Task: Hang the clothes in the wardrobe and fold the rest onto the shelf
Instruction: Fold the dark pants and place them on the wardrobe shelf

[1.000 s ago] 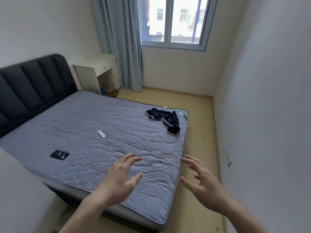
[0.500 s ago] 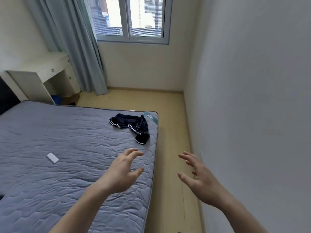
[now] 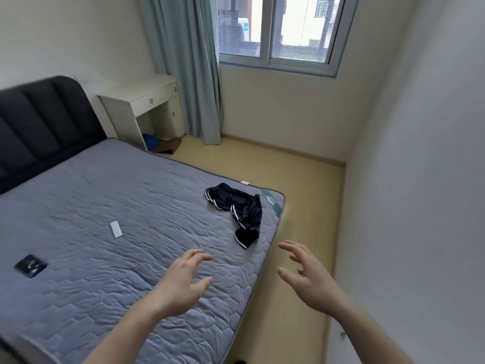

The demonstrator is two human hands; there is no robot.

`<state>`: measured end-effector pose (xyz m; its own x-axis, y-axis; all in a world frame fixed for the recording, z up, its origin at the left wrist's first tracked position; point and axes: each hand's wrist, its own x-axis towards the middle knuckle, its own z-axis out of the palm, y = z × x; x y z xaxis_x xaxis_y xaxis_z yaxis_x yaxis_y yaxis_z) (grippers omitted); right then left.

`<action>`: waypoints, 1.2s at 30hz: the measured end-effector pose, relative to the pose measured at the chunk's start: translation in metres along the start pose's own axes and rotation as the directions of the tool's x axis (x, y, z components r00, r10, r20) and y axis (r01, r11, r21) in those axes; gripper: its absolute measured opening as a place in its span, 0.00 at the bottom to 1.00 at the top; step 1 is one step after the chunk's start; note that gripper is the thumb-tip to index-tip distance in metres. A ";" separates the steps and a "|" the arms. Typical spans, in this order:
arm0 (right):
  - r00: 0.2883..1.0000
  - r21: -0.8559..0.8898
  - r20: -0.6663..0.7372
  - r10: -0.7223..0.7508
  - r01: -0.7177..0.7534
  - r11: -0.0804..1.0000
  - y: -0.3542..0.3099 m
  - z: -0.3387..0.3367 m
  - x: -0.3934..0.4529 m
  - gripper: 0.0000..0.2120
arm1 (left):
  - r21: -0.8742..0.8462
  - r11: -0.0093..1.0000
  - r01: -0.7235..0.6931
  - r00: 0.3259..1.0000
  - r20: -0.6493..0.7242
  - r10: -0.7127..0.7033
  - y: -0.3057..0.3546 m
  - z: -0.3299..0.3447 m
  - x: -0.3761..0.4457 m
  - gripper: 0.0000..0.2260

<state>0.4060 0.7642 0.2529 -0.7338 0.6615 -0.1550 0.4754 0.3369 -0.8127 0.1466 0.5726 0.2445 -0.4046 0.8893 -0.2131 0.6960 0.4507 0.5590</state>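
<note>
Both the left hand [image 3: 183, 282] and right hand [image 3: 307, 279] hover empty with fingers spread, short of the dark shorts [image 3: 237, 208] near the mattress [image 3: 105, 258] corner, so a hasty grab may drag them off the edge.

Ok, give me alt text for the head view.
Two empty, open hands, left hand and right hand, reach toward dark shorts crumpled near the corner of a grey mattress. Beyond are a desk, curtain and window.

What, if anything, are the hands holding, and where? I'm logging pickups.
Nothing: the left hand and right hand are open, short of the crumpled navy white-striped shorts.
</note>
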 end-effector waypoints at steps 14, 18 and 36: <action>0.981 -0.104 0.180 0.066 -0.048 0.993 0.070 -0.057 0.225 0.23 | -0.092 0.972 0.217 0.976 0.046 -0.214 -0.045 0.018 0.218 0.19; 0.974 -0.123 0.205 0.099 -0.075 0.990 0.081 -0.071 0.295 0.23 | -0.069 0.978 0.198 0.979 0.056 -0.194 -0.029 0.011 0.305 0.20; 0.731 -0.335 0.635 0.250 -0.031 0.942 0.200 -0.009 0.621 0.24 | -0.247 0.654 0.715 0.674 -0.002 -0.738 -0.082 0.048 0.414 0.15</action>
<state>0.0499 1.2488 -0.0010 -0.7257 0.1420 -0.6732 0.6328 0.5216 -0.5722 -0.0491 0.9077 0.0719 -0.7880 0.2669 -0.5548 0.0195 0.9116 0.4107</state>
